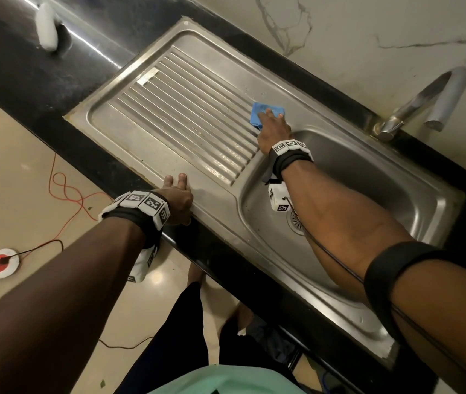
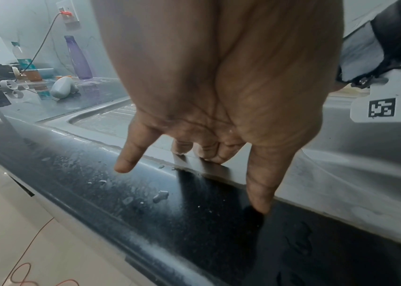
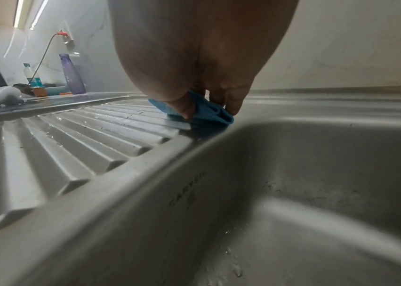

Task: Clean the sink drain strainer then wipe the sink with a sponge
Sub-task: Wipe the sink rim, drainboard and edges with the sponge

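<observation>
A blue sponge (image 1: 256, 109) lies folded at the back of the ribbed steel drainboard (image 1: 183, 109), close to the basin's corner. My right hand (image 1: 273, 120) presses it down; in the right wrist view the thumb and fingers pinch the blue sponge (image 3: 209, 114). My left hand (image 1: 176, 189) rests on the sink's front rim with straight, spread fingers (image 2: 126, 160) and holds nothing. The round drain strainer (image 1: 294, 224) sits in the floor of the basin (image 1: 396, 194), partly hidden behind my right forearm and wrist camera.
A steel faucet (image 1: 425, 100) stands at the back right by the marble wall. A white object (image 1: 45, 25) lies on the black counter to the far left, with a purple bottle (image 2: 78, 58) and other items beyond. A red cable (image 1: 67, 191) trails on the floor.
</observation>
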Available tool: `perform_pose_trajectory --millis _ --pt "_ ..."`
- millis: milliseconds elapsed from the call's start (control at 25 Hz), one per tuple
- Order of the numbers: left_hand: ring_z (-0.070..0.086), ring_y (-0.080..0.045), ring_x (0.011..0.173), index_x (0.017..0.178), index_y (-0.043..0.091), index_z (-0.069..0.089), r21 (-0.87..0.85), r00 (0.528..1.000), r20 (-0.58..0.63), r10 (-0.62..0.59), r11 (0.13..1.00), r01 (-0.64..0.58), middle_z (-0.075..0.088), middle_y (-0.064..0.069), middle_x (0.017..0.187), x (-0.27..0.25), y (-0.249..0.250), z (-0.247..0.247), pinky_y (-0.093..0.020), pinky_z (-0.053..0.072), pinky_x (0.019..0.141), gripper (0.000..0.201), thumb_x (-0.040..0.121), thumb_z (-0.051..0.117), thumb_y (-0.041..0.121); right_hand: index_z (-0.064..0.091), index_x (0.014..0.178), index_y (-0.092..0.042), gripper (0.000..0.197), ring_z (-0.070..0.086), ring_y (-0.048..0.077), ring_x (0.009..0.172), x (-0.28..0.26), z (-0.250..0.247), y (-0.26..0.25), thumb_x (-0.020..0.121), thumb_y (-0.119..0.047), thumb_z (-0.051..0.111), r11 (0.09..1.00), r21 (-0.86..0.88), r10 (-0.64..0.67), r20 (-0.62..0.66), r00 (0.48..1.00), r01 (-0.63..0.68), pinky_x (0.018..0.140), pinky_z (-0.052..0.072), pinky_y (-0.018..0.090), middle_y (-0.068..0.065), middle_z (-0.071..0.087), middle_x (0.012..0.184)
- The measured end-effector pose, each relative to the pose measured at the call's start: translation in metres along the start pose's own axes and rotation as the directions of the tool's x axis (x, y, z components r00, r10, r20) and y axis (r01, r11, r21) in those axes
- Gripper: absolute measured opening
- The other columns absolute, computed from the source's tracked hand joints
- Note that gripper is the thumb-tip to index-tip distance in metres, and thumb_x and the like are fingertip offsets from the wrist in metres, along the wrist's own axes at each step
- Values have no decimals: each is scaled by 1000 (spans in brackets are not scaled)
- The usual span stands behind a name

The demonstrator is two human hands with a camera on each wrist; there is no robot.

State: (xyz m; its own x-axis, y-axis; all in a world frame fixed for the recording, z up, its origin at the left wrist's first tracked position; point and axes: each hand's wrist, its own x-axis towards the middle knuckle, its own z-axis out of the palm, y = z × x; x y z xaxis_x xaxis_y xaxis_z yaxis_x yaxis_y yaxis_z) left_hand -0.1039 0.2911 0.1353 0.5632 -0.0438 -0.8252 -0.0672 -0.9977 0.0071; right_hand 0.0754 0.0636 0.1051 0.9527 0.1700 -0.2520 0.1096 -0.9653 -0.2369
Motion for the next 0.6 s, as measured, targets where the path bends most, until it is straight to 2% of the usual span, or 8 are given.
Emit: perform_pose_trajectory --millis 160,240,360,600 --pt "-12 -47 155 163 1 -2 3 999 -4 36 999 -36 -21 -22 168 -4 -2 2 -59 13 125 96 101 61 39 37 149 -14 59 25 37 144 -17 7 1 93 1 50 998 53 47 -14 999 -46 112 39 48 10 22 163" --pt "-13 -47 155 163 0 -2 -4 999 -14 44 999 -44 -22 -21 168 -7 -1 2 -59 11 125 99 101 60 45 36 150 -15 60 25 35 144 -30 7 4 93 1 47 998 54 40 0 999 -39 109 38 47 9 21 163" --pt "-12 -48 155 163 -1 1 -8 998 -21 52 999 -53 -20 -22 169 -9 0 0 -60 12 124 99 100 61 47 36 150 -17 61 24 33 146 -52 8 -2 92 2 45 997 68 25 11 1000 -26 110 34 51 9 20 164" --pt "-9 -46 156 163 0 3 28 997 -48 52 998 -50 -16 -21 170 -9 -1 1 -61 15 125 100 99 62 49 32 151 -10 57 25 39 144 -94 30 -19 95 -4 44 995 92 35 25 999 -37 110 36 50 15 19 163"
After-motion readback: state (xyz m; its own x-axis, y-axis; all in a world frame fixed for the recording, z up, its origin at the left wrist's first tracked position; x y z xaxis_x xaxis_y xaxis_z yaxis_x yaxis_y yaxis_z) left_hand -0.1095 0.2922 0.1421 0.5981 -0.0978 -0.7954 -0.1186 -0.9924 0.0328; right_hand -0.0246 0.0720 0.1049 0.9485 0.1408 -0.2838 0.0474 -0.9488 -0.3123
